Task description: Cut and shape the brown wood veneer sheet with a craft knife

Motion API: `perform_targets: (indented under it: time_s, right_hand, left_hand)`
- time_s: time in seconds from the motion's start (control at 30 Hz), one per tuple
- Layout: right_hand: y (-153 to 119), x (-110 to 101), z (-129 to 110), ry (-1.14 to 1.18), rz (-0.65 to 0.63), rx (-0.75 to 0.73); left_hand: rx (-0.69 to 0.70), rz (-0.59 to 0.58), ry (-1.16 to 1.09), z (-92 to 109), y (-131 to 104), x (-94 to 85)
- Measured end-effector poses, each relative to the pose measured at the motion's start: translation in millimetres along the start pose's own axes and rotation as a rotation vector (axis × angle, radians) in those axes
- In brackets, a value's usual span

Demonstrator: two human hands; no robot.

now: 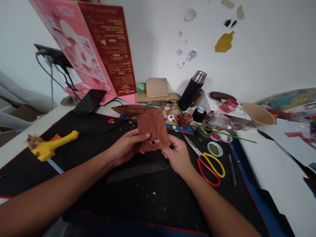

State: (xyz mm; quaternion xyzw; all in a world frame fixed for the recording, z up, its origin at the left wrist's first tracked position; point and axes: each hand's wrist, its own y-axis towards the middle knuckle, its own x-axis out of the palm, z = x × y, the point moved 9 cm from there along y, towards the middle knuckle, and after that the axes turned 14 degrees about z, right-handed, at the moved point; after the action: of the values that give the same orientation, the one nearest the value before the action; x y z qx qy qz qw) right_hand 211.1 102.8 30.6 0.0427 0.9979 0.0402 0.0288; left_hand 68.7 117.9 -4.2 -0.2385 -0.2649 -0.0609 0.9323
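A reddish-brown painted piece (153,126), flat-faced and looking like cardboard, is held up over the black mat (138,204). A small ragged hole shows near its lower edge. My left hand (129,144) grips its left side, thumb across the front face and fingers behind. At the lower right corner my right hand (177,154) pinches it between thumb and fingers. Behind it lies a brown leaf-shaped piece (132,110). Scissors (206,161) with one red and one yellow handle lie open to the right of my right hand.
A yellow glue gun (53,145) lies at left, near a black phone (90,101). Behind stand a pink and red box (108,49), stacked cardboard pieces (157,88) and a black thermos (191,92). Paint jars (185,119), a lid of green paint (215,149) and a pen (231,168) are at right.
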Motion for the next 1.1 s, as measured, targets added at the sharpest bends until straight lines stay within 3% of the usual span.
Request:
perform_targets:
  time_s: [0.13,0.47,1.1]
  right_hand:
    - [-1.6,-0.9,0.9,-0.064,-0.012,-0.001]
    - [-0.7,6.3,3.3,0.061,-0.056,0.056]
    - [0.5,5.6,8.2,0.068,-0.038,0.071]
  left_hand:
    - [0.020,0.041,-0.044,5.2,1.5,-5.0]
    - [0.002,0.011,-0.016,5.7,-2.7,0.2]
    - [-0.033,-0.027,0.021,1.9,-5.4,5.9]
